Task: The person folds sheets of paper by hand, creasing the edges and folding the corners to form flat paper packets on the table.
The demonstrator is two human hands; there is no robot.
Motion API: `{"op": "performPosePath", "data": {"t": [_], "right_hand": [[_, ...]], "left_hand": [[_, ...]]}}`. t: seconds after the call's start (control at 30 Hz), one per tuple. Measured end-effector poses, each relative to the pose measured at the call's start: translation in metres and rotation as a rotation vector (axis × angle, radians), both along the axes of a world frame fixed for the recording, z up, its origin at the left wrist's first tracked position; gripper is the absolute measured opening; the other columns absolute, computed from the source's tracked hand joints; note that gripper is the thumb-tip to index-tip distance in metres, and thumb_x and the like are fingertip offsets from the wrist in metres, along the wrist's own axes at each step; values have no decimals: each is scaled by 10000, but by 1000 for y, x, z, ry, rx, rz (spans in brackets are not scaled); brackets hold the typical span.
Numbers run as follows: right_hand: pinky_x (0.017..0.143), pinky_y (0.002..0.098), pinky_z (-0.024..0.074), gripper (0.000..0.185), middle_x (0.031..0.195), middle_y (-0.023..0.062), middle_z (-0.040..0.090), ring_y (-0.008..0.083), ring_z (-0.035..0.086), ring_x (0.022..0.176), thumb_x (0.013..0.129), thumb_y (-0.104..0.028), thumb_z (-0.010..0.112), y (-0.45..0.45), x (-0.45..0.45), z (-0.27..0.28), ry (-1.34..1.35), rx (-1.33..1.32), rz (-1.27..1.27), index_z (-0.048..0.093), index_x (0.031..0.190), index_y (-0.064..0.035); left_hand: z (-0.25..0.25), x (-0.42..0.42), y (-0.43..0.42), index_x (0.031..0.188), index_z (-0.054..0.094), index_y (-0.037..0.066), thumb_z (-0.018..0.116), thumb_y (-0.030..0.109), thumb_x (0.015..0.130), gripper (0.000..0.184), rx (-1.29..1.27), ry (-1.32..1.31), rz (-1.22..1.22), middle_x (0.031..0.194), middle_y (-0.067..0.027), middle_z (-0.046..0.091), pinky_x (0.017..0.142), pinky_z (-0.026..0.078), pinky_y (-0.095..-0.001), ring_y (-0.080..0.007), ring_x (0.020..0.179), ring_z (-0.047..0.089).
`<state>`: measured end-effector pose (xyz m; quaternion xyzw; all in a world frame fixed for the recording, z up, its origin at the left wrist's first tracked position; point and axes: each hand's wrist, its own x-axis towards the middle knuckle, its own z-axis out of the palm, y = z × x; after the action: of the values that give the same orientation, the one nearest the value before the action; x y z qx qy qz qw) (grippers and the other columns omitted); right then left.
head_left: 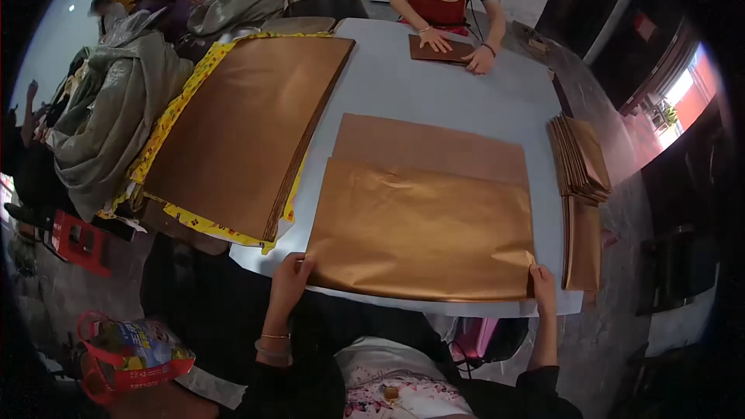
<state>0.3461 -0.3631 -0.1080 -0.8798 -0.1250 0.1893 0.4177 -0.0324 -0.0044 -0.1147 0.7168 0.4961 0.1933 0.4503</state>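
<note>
A large sheet of shiny gold-brown paper (423, 237) lies in front of me on the pale table, with its near edge folded over. Beyond it shows a duller brown strip (434, 147), either the same sheet or one below it; I cannot tell which. My left hand (291, 281) pinches the near left corner of the paper, thumb on top. At the near right corner, my right hand (543, 285) grips the paper's edge between thumb and fingers. Light creases run across the gold face near both corners.
A tall stack of flat brown sheets (248, 124) on yellow wrapping (186, 89) fills the table's left. Folded brown bundles (578, 159) sit along the right edge. Across the table, a co-worker's hands (458, 50) press a folded brown piece (438, 50). Grey cloth (116, 109) is heaped at left.
</note>
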Motion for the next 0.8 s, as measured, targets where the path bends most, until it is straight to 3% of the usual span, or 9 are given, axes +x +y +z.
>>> {"op": "performPosePath", "data": {"t": [0.13, 0.23, 0.33, 0.57, 0.7, 0.8], "right_hand": [[648, 306, 403, 380, 732, 77, 543, 154, 489, 696, 900, -323, 491, 6, -6, 7, -68, -67, -10, 555, 865, 50], [665, 311, 406, 383, 748, 85, 550, 164, 494, 707, 900, -321, 483, -2, 3, -9, -37, -58, -16, 552, 864, 54], [676, 312, 408, 382, 754, 89, 552, 166, 496, 714, 901, -320, 483, -7, 10, -17, -44, -29, -14, 551, 863, 54], [653, 302, 409, 340, 708, 66, 526, 149, 483, 693, 910, -287, 492, -3, 1, -7, -85, 4, -1, 542, 835, 41], [620, 309, 407, 340, 660, 43, 497, 143, 464, 651, 916, -286, 487, 4, -5, 2, -170, -44, 25, 533, 827, 39], [589, 319, 401, 350, 641, 73, 498, 160, 456, 617, 924, -293, 474, 3, -6, 3, -207, -78, 78, 530, 842, 43]], "left_hand": [[13, 4, -3, 955, 596, -1, 604, 248, 859, 267, 32, -55, -18, 709, -85, 641, 576, 455, -254, -109, 636, 586], [-4, 5, -1, 951, 588, 0, 616, 220, 853, 243, 92, -223, -8, 667, -59, 615, 540, 424, -243, -78, 590, 527], [-17, 4, 5, 948, 581, 0, 618, 205, 851, 230, 23, -213, -30, 671, -57, 618, 522, 419, -242, -75, 565, 521], [-3, 12, 0, 920, 585, 5, 631, 187, 832, 208, -53, -100, 26, 682, -75, 642, 515, 453, -264, -113, 584, 596], [-2, 15, -2, 929, 593, 41, 645, 201, 815, 204, 84, 38, 17, 674, -80, 639, 515, 458, -283, -143, 579, 608], [-6, 16, -3, 931, 594, 63, 649, 217, 811, 203, 156, 80, 29, 674, -80, 637, 526, 461, -294, -169, 582, 615]]}}
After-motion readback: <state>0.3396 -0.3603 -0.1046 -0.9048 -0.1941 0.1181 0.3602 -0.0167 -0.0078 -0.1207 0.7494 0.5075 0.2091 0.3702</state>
